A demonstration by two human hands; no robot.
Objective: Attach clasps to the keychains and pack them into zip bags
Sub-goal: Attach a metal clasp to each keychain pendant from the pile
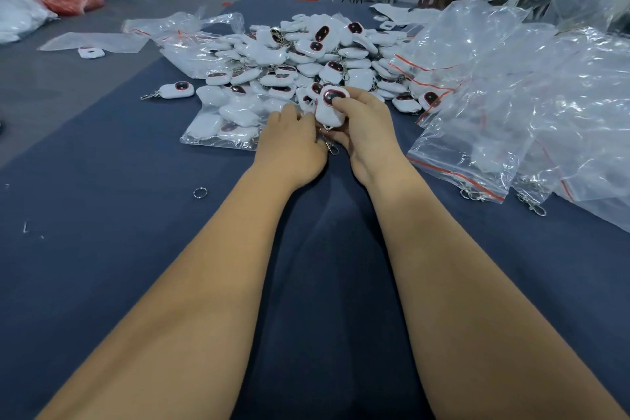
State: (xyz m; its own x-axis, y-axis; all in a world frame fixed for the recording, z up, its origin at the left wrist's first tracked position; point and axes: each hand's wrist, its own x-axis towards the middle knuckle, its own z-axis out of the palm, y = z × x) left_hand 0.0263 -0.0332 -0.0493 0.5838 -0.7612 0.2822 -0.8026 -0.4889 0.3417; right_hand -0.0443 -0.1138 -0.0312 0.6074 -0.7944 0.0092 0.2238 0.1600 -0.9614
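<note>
The right hand grips a white keychain. The left hand pinches the metal clasp at its six o'clock. The keychain pile lies at twelve o'clock.

Both bare forearms extended forward from the bottom of the view and converged toward the centre. The left hand lay palm down, knuckles up, its fingers curled forward and bunched at the tips against the right hand. What those fingertips pinched could not be determined. The right hand was turned with its thumb side up; the thumb pressed on the front face of a white keychain, and the remaining fingers wrapped behind and beneath it. The two hands touched at the fingertips. Both wrists were straight and held just apart, with the forearms spread wider toward the elbows.
</note>
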